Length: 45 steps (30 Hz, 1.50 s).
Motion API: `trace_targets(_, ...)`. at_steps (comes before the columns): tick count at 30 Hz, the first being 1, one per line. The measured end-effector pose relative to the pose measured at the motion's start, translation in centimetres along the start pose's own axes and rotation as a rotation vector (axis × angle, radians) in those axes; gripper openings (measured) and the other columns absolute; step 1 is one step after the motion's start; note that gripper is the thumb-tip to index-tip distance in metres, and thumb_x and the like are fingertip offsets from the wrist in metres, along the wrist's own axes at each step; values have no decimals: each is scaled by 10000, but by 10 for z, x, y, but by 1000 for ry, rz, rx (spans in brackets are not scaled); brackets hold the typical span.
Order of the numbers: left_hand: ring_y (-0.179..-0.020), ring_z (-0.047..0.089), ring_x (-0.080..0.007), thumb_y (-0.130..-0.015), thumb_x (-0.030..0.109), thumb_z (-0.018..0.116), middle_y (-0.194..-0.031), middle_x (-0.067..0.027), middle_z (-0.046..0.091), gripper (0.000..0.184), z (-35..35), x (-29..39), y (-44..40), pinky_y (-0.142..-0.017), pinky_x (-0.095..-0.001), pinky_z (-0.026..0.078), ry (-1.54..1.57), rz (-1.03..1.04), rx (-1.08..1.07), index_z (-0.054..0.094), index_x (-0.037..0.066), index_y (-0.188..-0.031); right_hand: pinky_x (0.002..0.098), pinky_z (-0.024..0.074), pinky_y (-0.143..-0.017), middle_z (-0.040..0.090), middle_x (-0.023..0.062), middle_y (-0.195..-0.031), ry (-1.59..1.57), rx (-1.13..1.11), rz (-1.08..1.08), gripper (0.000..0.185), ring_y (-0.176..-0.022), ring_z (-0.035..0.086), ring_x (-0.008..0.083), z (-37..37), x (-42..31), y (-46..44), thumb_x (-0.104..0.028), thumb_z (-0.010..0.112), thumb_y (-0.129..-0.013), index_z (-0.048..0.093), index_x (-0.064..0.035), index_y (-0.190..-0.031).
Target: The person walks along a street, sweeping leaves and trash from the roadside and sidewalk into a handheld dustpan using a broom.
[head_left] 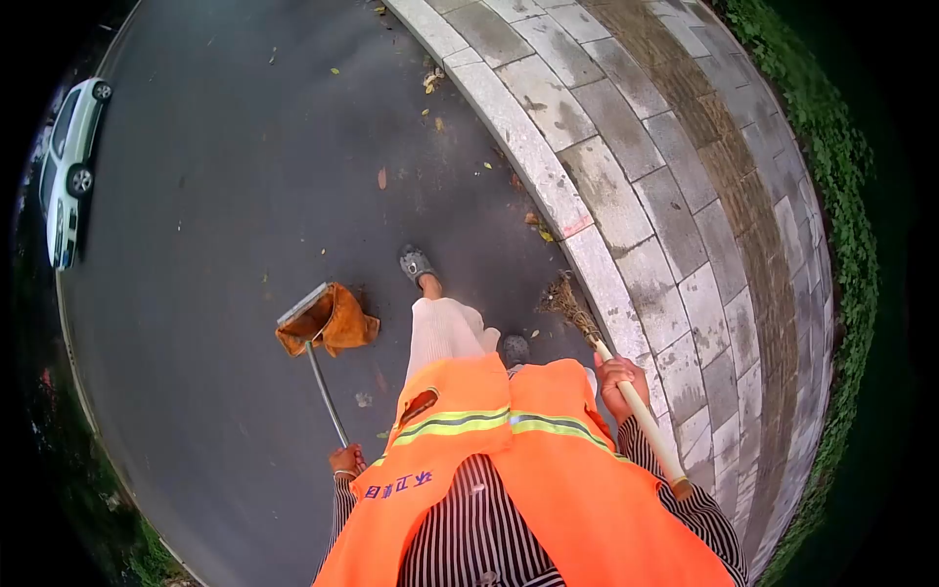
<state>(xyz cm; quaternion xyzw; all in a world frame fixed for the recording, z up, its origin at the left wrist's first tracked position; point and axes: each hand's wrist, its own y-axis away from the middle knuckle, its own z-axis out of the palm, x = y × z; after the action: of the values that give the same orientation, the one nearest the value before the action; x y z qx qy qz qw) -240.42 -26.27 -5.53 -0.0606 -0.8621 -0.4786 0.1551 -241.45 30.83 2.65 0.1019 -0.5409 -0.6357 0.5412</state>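
My left hand [347, 460] is closed around the metal handle of a dustpan [328, 315]. The dustpan, with an orange-brown cloth or bag on its head, is over the road to the left of my feet. In my right hand [621, 382] is the pale handle of a broom [638, 406], its fingers wrapped round it. The twiggy bristles point forward and lie beside the kerb, on the road side. Whether the dustpan holds anything cannot be made out.
A pale kerb [548, 186] curves along the right, with a paved sidewalk [641, 210] and green hedge [831, 196] beyond it. Fallen leaves [546, 233] lie near the kerb. At the far left a white car [67, 176] stands on the road [225, 176].
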Motion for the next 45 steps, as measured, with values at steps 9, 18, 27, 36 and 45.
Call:
trace_targets(9,-383,380,-99,-719,89,558,-494,-39,459,170,-10,174,-132,-352,-251,294,77,-132,-72,510,8,-577,167,383,-376,360,6,-517,296,283,142,155,-417,384,68,101,56,-242,-49,434,-830,375,-27,-689)
trace_targets(18,-351,388,-117,-711,26,535,-484,-40,432,91,8,396,-155,-297,-267,307,41,-102,-21,500,4,-631,162,331,-323,328,-21,-471,519,469,230,266,-341,347,43,255,191,-402,-41,464,-783,300,-87,-578)
trace_targets(27,-356,371,-115,-712,37,546,-482,-30,419,89,81,632,-158,-302,-259,308,190,-163,-77,479,28,-655,194,350,-374,357,14,-523,521,300,-36,134,-390,352,78,419,308,-581,-1,428,-779,361,-23,-665)
trace_targets(36,-381,403,-103,-705,37,574,-477,-32,444,129,99,748,-234,-319,-247,301,271,-74,-133,492,41,-605,196,355,-390,355,-3,-549,654,250,106,147,-408,361,68,581,436,-708,-44,418,-828,352,-32,-698)
trace_targets(45,-377,414,-108,-678,14,580,-491,-44,470,114,90,938,-343,-318,-252,304,-18,37,-30,497,30,-602,208,331,-385,376,17,-561,671,186,67,97,-392,325,73,711,583,-863,-30,411,-828,378,-11,-738)
